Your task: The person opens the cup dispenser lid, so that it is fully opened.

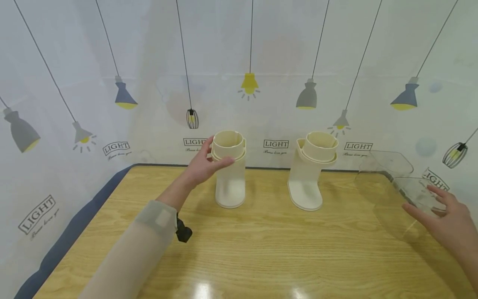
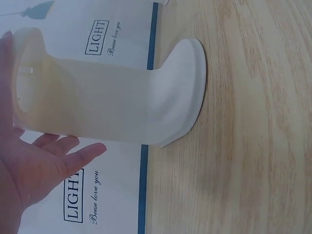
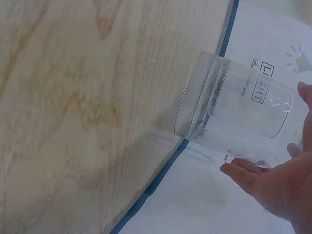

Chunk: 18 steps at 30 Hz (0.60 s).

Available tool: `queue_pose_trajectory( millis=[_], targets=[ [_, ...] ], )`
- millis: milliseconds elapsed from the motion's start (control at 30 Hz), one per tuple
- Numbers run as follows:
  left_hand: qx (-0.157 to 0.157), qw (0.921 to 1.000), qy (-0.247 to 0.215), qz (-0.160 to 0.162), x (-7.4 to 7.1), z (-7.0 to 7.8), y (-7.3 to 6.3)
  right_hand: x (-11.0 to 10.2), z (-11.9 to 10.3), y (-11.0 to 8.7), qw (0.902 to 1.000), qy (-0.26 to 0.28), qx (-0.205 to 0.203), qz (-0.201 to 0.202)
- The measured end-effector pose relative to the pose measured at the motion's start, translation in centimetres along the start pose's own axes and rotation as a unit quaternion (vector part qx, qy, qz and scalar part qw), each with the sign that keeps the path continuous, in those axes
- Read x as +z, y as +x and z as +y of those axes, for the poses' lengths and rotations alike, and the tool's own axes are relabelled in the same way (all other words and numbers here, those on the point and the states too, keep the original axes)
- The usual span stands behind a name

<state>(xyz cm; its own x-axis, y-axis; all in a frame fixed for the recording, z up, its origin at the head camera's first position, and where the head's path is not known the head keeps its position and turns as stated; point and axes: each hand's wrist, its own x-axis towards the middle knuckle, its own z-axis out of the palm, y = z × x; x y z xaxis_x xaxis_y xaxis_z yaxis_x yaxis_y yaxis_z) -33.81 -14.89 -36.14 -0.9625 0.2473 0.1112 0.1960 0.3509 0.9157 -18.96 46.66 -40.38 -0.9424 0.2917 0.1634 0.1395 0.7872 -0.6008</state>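
Observation:
A cream stand (image 1: 230, 189) with a flat rounded foot stands upright at the back centre; a round collar (image 1: 225, 145) tops it. My left hand (image 1: 201, 166) is at this collar, thumb across its front and fingers spread along its left side. In the left wrist view, the fingers (image 2: 85, 155) lie loosely extended beside the stand (image 2: 107, 102). On the right, my right hand (image 1: 449, 220) reaches round the nearer clear canister (image 1: 396, 211) with thumb and fingers spread. In the right wrist view, straight fingers (image 3: 241, 178) lie along the transparent canister (image 3: 234, 97).
A second, similar cream stand (image 1: 304, 187) is right of centre. Behind the nearer canister, another clear canister (image 1: 367, 170) stands by the back edge. The wooden table (image 1: 261, 249) ends at a white curtain (image 1: 224, 50) printed with lamps.

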Motion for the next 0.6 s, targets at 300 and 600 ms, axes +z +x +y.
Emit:
queue_pose_trajectory(
  millis=[300, 600],
  targets=[
    [-0.004, 0.9999, -0.006, -0.008, 0.0, -0.3, -0.1, -0.7, -1.0, -0.3, 0.9981, -0.012, -0.007, 0.061],
    [-0.011, 0.9988, 0.038, 0.027, -0.7, -0.9, -3.0, -0.3, -6.5, -2.5, 0.9809, 0.048, -0.149, 0.116]
  ],
)
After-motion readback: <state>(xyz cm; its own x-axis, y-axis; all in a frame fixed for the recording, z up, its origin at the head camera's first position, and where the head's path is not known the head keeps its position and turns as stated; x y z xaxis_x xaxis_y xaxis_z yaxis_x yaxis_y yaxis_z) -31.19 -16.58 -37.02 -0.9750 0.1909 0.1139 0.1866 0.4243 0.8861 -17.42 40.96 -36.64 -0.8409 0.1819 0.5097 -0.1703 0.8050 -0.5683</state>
